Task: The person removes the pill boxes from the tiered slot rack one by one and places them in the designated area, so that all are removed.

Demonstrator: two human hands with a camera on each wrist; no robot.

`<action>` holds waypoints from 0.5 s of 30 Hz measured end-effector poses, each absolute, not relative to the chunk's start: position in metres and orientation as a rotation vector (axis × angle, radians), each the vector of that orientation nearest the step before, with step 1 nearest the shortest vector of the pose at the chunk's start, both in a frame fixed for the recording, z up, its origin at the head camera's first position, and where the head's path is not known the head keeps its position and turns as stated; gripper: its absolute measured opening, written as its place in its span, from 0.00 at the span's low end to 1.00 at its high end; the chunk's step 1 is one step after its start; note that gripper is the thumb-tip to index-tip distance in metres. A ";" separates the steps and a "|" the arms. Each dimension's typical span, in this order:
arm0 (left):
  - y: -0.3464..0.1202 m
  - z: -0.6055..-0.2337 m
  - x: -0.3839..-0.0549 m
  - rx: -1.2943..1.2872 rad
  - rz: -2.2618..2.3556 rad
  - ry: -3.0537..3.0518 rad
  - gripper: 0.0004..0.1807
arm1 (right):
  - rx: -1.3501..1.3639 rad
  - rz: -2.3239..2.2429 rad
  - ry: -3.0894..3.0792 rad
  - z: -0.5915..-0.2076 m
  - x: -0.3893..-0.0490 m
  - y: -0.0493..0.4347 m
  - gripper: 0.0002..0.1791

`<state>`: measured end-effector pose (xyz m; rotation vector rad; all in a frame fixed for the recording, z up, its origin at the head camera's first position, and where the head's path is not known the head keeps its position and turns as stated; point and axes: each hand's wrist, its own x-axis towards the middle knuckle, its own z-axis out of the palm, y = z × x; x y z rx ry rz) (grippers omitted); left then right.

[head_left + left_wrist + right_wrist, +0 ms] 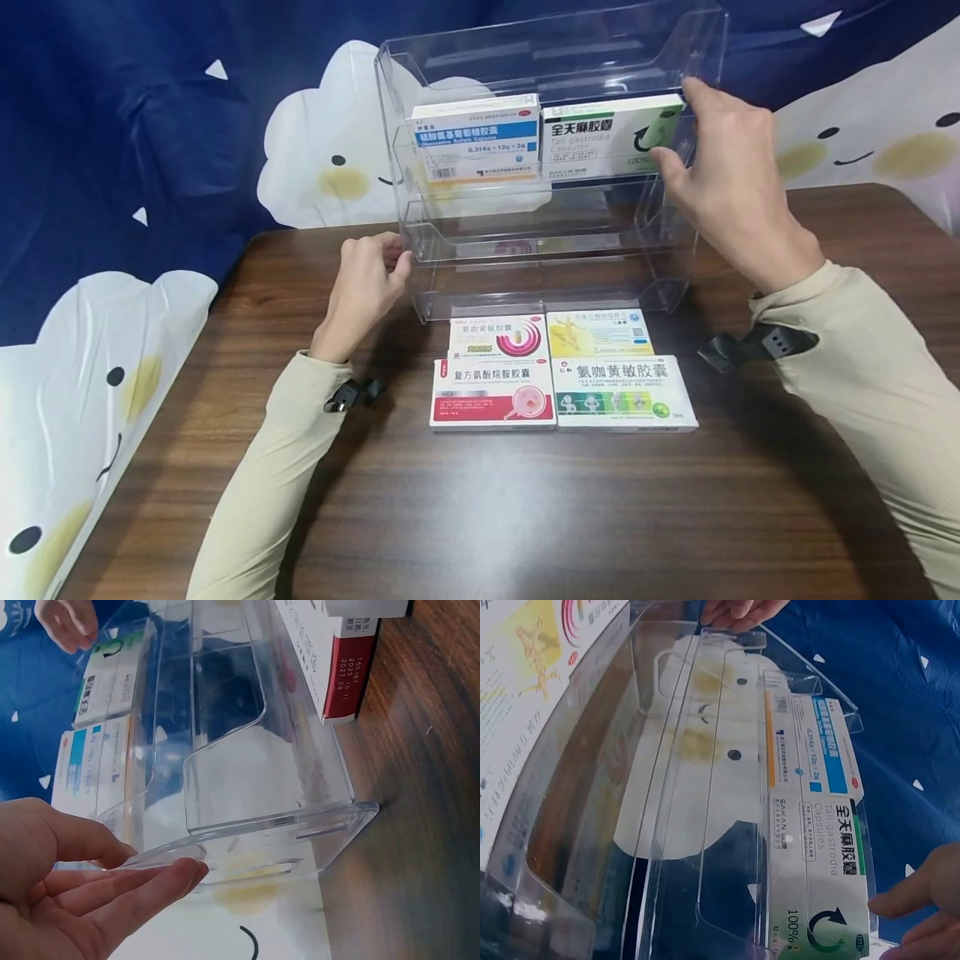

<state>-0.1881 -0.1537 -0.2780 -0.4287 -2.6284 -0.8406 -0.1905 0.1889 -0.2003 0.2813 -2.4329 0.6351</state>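
Observation:
A clear tiered rack (517, 279) stands on the table. My left hand (367, 287) pinches its left side panel, thumb on one side and fingers on the other, as the left wrist view (97, 874) shows. In an upper tier, a white-and-blue medicine box (480, 146) leans beside a white-and-green medicine box (600, 137). My right hand (738, 167) is at the green box's right end, with thumb and fingers spread apart. In the right wrist view, one fingertip (881, 904) appears at that box's top edge; firm contact cannot be made out.
In front of the rack lie a pink-circle box (480, 337), a yellow-and-white box (600, 333), a red-and-white box (491, 404) and a white box with a green strip (622, 396). Behind hangs a blue curtain (150, 108) with cloud faces.

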 end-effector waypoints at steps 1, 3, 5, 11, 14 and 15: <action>-0.154 -0.278 -0.188 -0.438 -0.836 -2.627 0.12 | 0.287 0.626 -2.442 -0.199 -0.191 0.188 0.31; -0.155 -0.277 -0.187 -0.449 -0.836 -2.630 0.12 | 0.297 0.606 -2.450 -0.198 -0.193 0.188 0.30; -0.156 -0.276 -0.187 -0.456 -0.838 -2.633 0.12 | 0.303 0.583 -2.470 -0.196 -0.196 0.188 0.29; -0.156 -0.276 -0.186 -0.462 -0.840 -2.634 0.12 | 0.328 0.499 -2.533 -0.195 -0.202 0.187 0.23; -0.156 -0.276 -0.186 -0.463 -0.841 -2.631 0.12 | 0.325 0.473 -2.535 -0.193 -0.205 0.187 0.24; -0.156 -0.276 -0.186 -0.463 -0.842 -2.631 0.12 | 0.321 0.463 -2.534 -0.193 -0.205 0.187 0.24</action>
